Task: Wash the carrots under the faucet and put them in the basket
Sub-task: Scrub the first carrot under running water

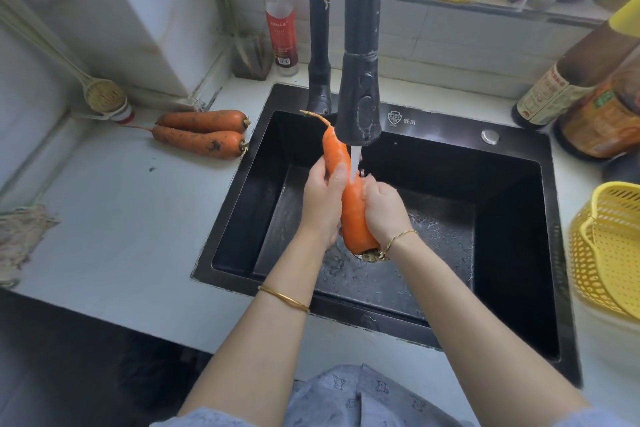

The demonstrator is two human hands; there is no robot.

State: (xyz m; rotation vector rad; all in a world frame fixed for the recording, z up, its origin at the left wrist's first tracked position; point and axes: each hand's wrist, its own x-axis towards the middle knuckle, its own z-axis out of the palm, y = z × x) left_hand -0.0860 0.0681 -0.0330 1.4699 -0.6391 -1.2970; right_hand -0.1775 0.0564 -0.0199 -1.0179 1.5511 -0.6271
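I hold one carrot (349, 198) tilted over the sink (450, 130), tip up and away from me, so that the water stream (354, 163) from the faucet (360, 97) strikes its middle and drains into the basin. My left hand (323, 199) grips the upper half, thumb laid across the front. My right hand (384, 211) has its fingers curled round the thick lower half, a hold which, in my judgement, allows rubbing under the flow. Two soiled carrots (204, 133) lie near the counter's (121, 236) back edge, just left of the sink, not yet washed. The yellow basket (609, 246) stands at the counter's right edge; the part in view holds no carrot. The sink floor carries only water droplets.
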